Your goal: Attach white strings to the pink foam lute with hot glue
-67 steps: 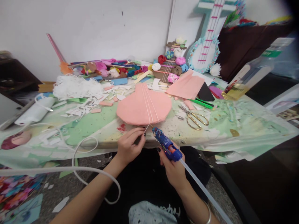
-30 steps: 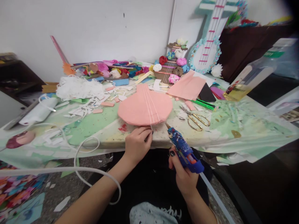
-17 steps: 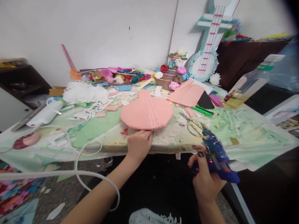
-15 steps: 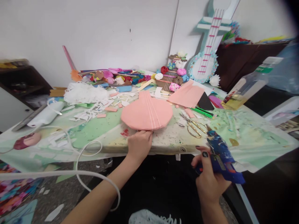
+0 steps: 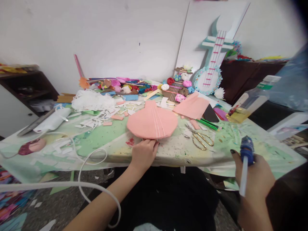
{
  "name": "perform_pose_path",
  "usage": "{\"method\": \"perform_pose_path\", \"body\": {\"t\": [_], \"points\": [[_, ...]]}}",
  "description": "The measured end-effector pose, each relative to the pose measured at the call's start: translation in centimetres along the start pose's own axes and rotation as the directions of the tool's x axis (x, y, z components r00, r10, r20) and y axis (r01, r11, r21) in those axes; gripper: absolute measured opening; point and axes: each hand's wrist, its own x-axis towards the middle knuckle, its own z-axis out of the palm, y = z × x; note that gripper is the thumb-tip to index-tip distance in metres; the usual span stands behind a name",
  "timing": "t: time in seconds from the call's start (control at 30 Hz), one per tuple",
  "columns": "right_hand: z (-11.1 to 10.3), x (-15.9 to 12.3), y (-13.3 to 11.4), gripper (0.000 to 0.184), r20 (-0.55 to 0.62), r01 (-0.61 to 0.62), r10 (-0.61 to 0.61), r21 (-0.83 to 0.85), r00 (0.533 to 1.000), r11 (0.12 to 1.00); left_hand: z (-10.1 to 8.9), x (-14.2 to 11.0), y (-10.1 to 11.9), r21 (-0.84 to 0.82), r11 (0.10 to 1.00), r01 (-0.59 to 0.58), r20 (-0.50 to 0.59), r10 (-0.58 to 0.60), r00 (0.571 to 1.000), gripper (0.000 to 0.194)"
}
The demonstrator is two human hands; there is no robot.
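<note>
A rounded pink model instrument (image 5: 141, 123) with a short neck and thin white strings is on the table's near side. My left hand (image 5: 142, 155) is closed at its lower edge, right below the strings; the fingertips are partly hidden under it. Off to the right, my right hand (image 5: 260, 175) is wrapped round a blue glue gun (image 5: 247, 147), and a pale glue stick (image 5: 243, 179) juts from its rear towards me. Gold-handled scissors (image 5: 204, 140) lie on the table between the instrument and the glue gun.
A white cord (image 5: 92, 184) loops over my left forearm. Paper scraps and white string (image 5: 93, 100) cover the left side. Behind are pink sheets (image 5: 192, 106), a green cutter (image 5: 208, 124), a black phone (image 5: 211, 113), a bottle (image 5: 250, 101) and a decorated white instrument (image 5: 209, 77).
My right hand has swung the glue gun to the right, turning it so its back end faces me. My left hand stays at the pink instrument's lower edge. The view has tilted up slightly.
</note>
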Motion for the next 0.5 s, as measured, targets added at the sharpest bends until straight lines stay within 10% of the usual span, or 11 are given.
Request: {"method": "perform_pose_path", "body": {"t": [0.3, 0.5], "points": [[1.3, 5.1, 2.0, 0.03, 0.327, -0.017, 0.067, -0.152, 0.943, 0.988, -2.4, -1.6, -2.4, -0.08, 0.987, -0.143, -0.272, 0.116, 0.955, 0.009], [2.4, 4.2, 2.4, 0.027, 0.25, 0.08, -0.054, -0.092, 0.967, 0.993, -3.8, -0.2, -4.8, -0.007, 0.951, -0.308, -0.3, 0.292, 0.908, 0.023]]}}
